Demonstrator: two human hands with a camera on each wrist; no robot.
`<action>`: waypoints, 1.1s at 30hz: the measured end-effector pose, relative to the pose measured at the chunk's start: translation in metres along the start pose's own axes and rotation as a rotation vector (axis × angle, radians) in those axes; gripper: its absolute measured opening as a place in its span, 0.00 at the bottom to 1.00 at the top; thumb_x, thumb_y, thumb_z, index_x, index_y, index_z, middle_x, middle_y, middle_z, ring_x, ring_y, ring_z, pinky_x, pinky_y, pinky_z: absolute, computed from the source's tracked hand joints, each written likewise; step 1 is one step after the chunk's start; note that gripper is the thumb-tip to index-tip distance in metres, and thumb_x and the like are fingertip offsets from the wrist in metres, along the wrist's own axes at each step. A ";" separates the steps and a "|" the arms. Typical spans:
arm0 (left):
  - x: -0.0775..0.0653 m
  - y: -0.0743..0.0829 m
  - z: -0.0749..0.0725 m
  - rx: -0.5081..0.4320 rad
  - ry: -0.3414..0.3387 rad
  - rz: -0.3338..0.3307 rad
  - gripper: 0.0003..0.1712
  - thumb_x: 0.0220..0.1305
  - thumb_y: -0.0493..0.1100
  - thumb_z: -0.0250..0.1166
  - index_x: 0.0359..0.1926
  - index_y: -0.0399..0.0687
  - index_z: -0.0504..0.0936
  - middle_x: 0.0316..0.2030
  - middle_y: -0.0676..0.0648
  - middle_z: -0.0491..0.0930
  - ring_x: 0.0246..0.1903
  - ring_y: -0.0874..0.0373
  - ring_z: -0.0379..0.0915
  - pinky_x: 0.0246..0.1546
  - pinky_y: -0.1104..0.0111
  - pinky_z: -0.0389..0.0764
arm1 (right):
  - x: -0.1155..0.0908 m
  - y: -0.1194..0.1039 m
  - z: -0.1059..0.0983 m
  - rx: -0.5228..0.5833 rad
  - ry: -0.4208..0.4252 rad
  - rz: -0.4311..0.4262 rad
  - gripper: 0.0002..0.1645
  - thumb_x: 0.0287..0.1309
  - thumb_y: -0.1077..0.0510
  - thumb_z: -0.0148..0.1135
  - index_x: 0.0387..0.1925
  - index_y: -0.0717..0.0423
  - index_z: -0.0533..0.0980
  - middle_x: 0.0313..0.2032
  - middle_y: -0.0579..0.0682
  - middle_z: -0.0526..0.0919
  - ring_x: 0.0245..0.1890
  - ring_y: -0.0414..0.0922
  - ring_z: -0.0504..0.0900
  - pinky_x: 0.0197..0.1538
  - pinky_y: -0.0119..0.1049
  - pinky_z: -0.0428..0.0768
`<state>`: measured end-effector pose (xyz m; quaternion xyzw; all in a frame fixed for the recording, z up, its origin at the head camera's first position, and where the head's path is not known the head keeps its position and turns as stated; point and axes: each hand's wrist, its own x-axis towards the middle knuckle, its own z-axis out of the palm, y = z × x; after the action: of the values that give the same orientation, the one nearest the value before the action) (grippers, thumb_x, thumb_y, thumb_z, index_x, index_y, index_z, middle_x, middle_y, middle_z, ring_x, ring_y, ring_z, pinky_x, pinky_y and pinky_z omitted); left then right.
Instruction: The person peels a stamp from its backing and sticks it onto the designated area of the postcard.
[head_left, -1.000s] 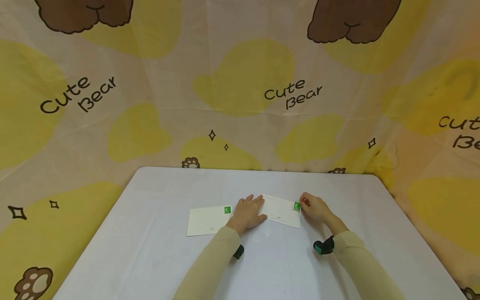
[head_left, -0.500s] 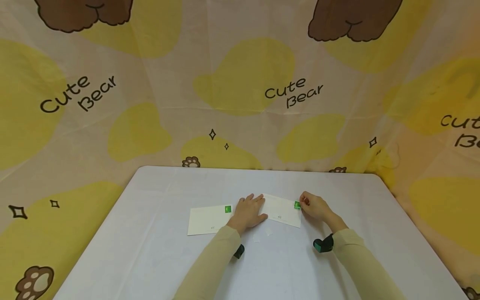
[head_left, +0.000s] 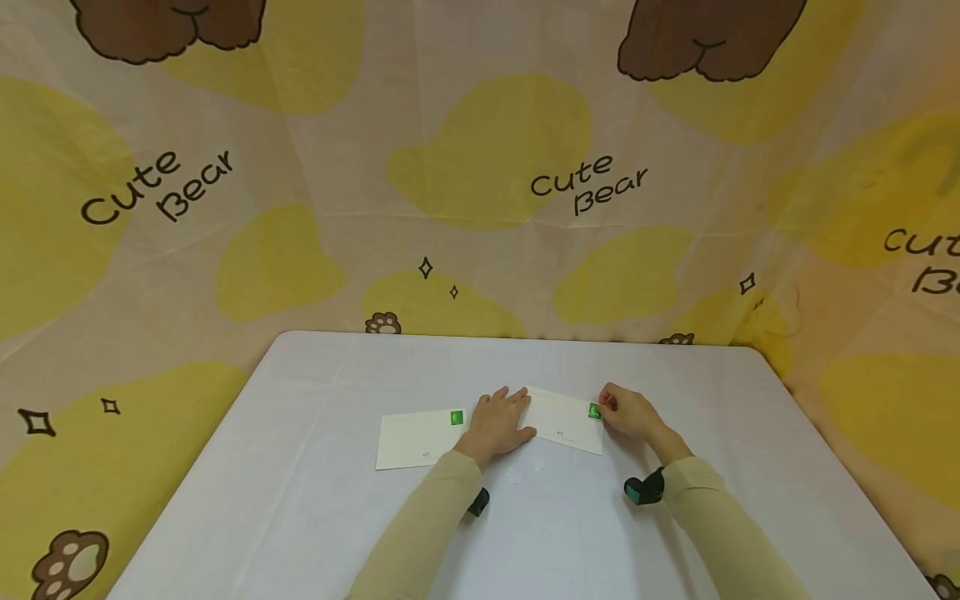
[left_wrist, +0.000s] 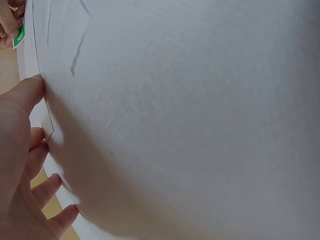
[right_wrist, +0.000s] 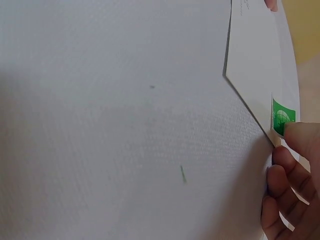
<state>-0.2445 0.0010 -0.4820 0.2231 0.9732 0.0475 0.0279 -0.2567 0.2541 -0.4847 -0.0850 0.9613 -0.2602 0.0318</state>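
Observation:
A white envelope (head_left: 564,419) lies tilted on the table in the head view. My left hand (head_left: 495,423) rests on its left end, fingers spread and nearly straight. At the envelope's upper right corner, my right hand (head_left: 632,414) pinches a small green stamp (head_left: 594,411). The right wrist view shows the thumb on the stamp's face (right_wrist: 282,115), with the stamp's free edge standing slightly off the paper. The other fingers curl by the envelope's edge. What lies under the thumb is hidden.
A second white envelope (head_left: 416,442) lies to the left, bearing a green stamp (head_left: 457,417) in its upper right corner; my left forearm partly covers it. Small pale scraps (head_left: 513,477) lie on the white table (head_left: 300,517) below the hands. A patterned cloth (head_left: 480,167) hangs behind.
Both hands stay in nearly the same place. My right hand and wrist shift only very slightly at the stamp; the envelopes show no clear movement.

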 end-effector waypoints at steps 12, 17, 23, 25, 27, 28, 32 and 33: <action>0.000 0.000 0.000 -0.003 -0.006 -0.008 0.36 0.59 0.62 0.57 0.65 0.54 0.65 0.67 0.57 0.60 0.66 0.52 0.55 0.61 0.55 0.62 | 0.002 0.000 0.002 -0.009 -0.008 0.045 0.04 0.55 0.61 0.58 0.31 0.56 0.71 0.23 0.47 0.70 0.25 0.43 0.69 0.28 0.32 0.65; 0.000 0.001 -0.001 -0.014 -0.016 -0.016 0.36 0.59 0.62 0.57 0.65 0.54 0.65 0.67 0.57 0.59 0.66 0.52 0.55 0.62 0.55 0.61 | 0.001 -0.002 0.002 -0.007 -0.020 0.073 0.04 0.56 0.61 0.58 0.31 0.57 0.71 0.23 0.48 0.70 0.26 0.43 0.69 0.28 0.32 0.66; 0.001 0.001 0.000 -0.010 -0.019 -0.020 0.36 0.59 0.62 0.57 0.66 0.55 0.64 0.67 0.57 0.59 0.66 0.52 0.55 0.62 0.55 0.61 | 0.001 -0.003 0.004 -0.014 -0.022 0.090 0.04 0.56 0.60 0.58 0.32 0.56 0.71 0.23 0.48 0.70 0.26 0.43 0.69 0.28 0.32 0.66; 0.001 0.001 0.001 -0.010 -0.019 -0.020 0.36 0.59 0.63 0.57 0.66 0.55 0.65 0.67 0.57 0.59 0.66 0.52 0.55 0.62 0.55 0.61 | 0.002 -0.003 0.004 -0.023 -0.017 0.085 0.04 0.56 0.60 0.58 0.31 0.56 0.71 0.22 0.48 0.70 0.26 0.43 0.69 0.28 0.32 0.66; 0.001 0.001 0.001 -0.013 -0.020 -0.019 0.36 0.59 0.63 0.57 0.65 0.55 0.65 0.67 0.57 0.59 0.66 0.52 0.55 0.61 0.55 0.61 | 0.002 -0.002 0.005 -0.029 -0.013 0.083 0.04 0.56 0.61 0.58 0.31 0.57 0.71 0.22 0.48 0.70 0.26 0.43 0.69 0.28 0.32 0.66; 0.001 0.001 0.001 -0.015 -0.020 -0.019 0.36 0.59 0.63 0.57 0.65 0.55 0.65 0.67 0.57 0.59 0.66 0.52 0.55 0.61 0.55 0.61 | 0.002 -0.002 0.005 -0.032 -0.012 0.082 0.04 0.56 0.61 0.58 0.31 0.57 0.71 0.22 0.48 0.70 0.26 0.43 0.69 0.28 0.32 0.66; 0.001 0.000 0.001 -0.017 -0.020 -0.016 0.36 0.59 0.63 0.57 0.66 0.55 0.64 0.67 0.57 0.59 0.66 0.52 0.54 0.61 0.55 0.61 | 0.002 -0.004 0.004 -0.039 -0.012 0.090 0.04 0.56 0.61 0.58 0.31 0.57 0.71 0.23 0.48 0.70 0.26 0.43 0.69 0.28 0.33 0.66; 0.001 0.000 0.001 -0.016 -0.017 -0.014 0.36 0.59 0.63 0.57 0.66 0.55 0.64 0.67 0.57 0.59 0.66 0.52 0.54 0.61 0.55 0.61 | 0.002 -0.005 0.004 -0.041 -0.013 0.092 0.04 0.56 0.61 0.58 0.31 0.57 0.71 0.23 0.48 0.70 0.26 0.43 0.69 0.28 0.33 0.67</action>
<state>-0.2448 0.0017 -0.4829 0.2163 0.9741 0.0534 0.0381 -0.2573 0.2481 -0.4856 -0.0431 0.9690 -0.2383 0.0480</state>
